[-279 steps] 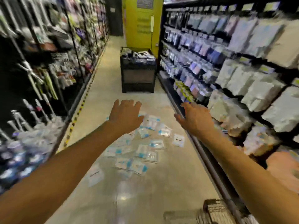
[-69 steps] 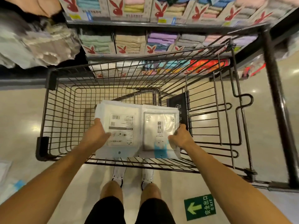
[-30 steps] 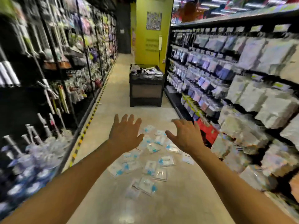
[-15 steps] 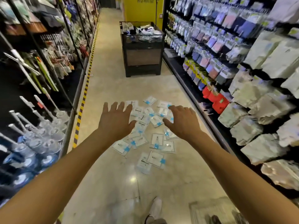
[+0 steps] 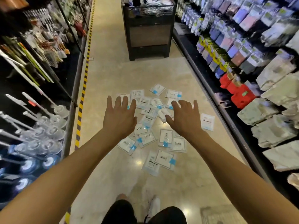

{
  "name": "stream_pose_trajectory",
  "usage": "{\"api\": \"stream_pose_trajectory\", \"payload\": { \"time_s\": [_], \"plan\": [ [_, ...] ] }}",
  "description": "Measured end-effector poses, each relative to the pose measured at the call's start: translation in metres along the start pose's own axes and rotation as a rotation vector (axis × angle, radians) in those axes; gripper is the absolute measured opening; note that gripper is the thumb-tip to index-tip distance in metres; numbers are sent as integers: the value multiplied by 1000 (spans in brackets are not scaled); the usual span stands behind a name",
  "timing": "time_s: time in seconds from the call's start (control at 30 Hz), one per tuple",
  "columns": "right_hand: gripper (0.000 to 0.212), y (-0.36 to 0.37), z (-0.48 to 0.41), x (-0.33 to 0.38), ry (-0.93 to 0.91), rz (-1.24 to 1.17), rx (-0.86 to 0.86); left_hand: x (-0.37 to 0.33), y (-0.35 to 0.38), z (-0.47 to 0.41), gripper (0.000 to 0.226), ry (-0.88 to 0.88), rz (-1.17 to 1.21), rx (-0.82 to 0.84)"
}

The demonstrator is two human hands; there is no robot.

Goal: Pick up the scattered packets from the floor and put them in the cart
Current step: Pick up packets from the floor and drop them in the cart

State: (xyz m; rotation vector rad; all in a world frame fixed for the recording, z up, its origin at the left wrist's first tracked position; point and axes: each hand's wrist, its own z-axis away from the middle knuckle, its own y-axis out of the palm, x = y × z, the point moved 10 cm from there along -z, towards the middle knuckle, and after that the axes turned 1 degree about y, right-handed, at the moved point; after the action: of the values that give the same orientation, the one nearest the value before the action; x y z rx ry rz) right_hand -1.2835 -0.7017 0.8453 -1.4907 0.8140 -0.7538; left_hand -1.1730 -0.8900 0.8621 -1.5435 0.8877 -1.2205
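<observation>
On my left runs a dark shelf rack [image 5: 40, 62] hung with long-handled cleaning tools, the picture there blurred. Along its foot a yellow-and-black striped tape line [image 5: 81, 102] lies on the glossy beige tiled floor [image 5: 110, 75]. My left hand [image 5: 120, 118] is out in front, palm down, fingers straight and spread, holding nothing, above the left edge of the pile. And there's the pile: the flat white plastic packets with blue corner stickers [image 5: 165, 137] lie scattered mid-aisle on the floor, overlapping one another, under and between my two hands. I cannot tell whether either hand touches them. My right hand [image 5: 184, 120] hovers over the pile's right side, fingers apart and slightly bent, empty too. Just right of it one lone white packet [image 5: 207, 122] lies apart from the rest. Further up the aisle stands a black boxy display stand [image 5: 148, 36] with goods on top. On my right, the black shelving [image 5: 242, 46] carries rows of bagged goods, some bright red packs [image 5: 239, 94] low down. Below, my black shorts [image 5: 121, 212] and one white shoe [image 5: 153, 206] show.
</observation>
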Motion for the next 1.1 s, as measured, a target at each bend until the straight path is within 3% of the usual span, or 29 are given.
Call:
{"api": "stream_pose_trajectory", "payload": {
  "time_s": [0.2, 0.33, 0.7, 0.73, 0.83, 0.97, 1.1],
  "plan": [
    [60, 72, -65, -15, 71, -7, 57, -13, 82, -79, 70, 97, 66, 49],
    [58, 165, -90, -31, 113, -17, 94, -42, 180, -117, 67, 154, 198, 97],
    [69, 588, -38, -57, 234, -224, 515, -185, 589, -77, 60, 76, 417, 545],
    [68, 653, -24, -62, 248, -238, 565, -211, 650, -63, 62, 47, 421, 592],
    [67, 716, -20, -73, 270, -251, 623, -238, 718, -50, 67, -40, 469, 710],
    [74, 866, -3, -90, 246, -266, 746, -291, 858, -18, 65, -202, 560, 821],
    [78, 968, -2, -107, 237, -233, 809, -318, 952, -4, 78, -332, 595, 805]
  ]
}}
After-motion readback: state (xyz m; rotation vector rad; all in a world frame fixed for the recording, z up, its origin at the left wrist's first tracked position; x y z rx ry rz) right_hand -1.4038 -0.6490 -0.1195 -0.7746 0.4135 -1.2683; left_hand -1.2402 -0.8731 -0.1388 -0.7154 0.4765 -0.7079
